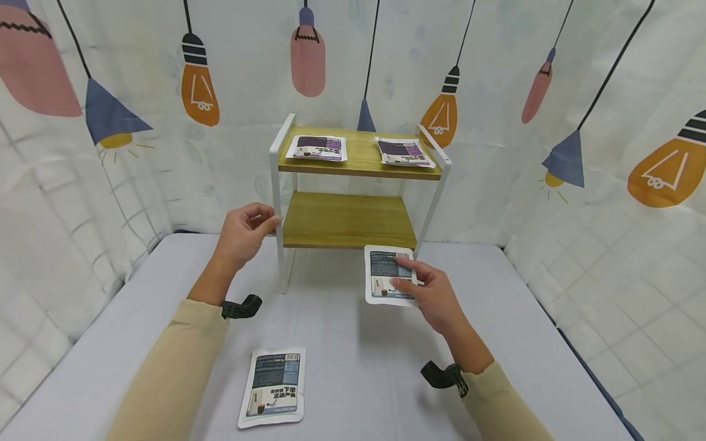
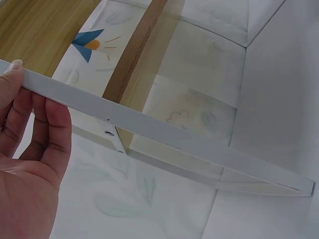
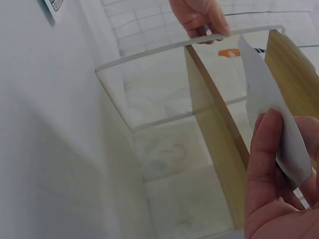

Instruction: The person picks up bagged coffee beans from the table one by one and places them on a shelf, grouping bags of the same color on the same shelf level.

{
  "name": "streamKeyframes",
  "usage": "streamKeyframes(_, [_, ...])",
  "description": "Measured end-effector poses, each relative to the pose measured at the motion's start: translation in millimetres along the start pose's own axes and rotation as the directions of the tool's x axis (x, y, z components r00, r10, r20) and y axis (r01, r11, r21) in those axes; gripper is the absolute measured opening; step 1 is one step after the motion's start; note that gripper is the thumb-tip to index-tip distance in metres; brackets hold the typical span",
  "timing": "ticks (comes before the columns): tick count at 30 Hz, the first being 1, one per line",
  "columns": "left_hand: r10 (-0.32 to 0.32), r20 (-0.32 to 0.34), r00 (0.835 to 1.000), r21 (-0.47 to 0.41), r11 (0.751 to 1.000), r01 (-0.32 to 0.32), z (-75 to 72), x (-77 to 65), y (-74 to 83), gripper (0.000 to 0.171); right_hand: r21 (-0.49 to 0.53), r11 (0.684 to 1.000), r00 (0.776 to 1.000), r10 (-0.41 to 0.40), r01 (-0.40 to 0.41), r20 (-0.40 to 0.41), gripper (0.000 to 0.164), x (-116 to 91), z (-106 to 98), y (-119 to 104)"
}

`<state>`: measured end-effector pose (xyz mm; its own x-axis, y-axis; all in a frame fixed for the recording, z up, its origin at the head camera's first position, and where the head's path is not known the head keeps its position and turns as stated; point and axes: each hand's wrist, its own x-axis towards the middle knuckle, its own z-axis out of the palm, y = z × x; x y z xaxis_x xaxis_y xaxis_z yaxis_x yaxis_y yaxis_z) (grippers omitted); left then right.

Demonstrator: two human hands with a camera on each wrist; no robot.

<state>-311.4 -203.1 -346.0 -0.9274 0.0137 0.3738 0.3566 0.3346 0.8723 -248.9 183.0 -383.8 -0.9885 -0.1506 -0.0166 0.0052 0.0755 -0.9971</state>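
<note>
A small two-tier shelf (image 1: 353,217) with wooden boards and a white frame stands at the back of the table. My left hand (image 1: 248,229) pinches its left front post (image 2: 164,132) between thumb and fingers, beside the lower board. In my right hand (image 1: 436,291) a white flat packet (image 1: 386,275) with a dark printed label is pinched, raised in front of the lower board's right end. The right wrist view shows this packet (image 3: 279,109) nearly edge-on between thumb and fingers. A similar packet (image 1: 273,389) lies on the table near the front, below my left forearm.
Two purple-labelled packets lie on the upper board, one at the left (image 1: 317,149) and one stack-like at the right (image 1: 405,153). A white cloth covers the table (image 1: 342,367). Behind and at both sides hang curtains (image 1: 242,153) printed with lamps.
</note>
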Motion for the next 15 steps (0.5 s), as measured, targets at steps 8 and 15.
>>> streamKeyframes(8, [0.008, 0.0, 1.0, 0.004, 1.0, -0.008, 0.0, 0.6, -1.5, 0.035, -0.023, 1.0, 1.0, -0.018, 0.017, -0.015, 0.054, 5.2, -1.9, -4.2])
streamKeyframes(15, [0.013, 0.0, 1.0, 0.002, 1.0, -0.013, 0.0, 0.9, -1.4, 0.034, 0.003, 1.0, 1.0, -0.023, 0.023, -0.009, 0.054, 10.6, -3.1, -4.6])
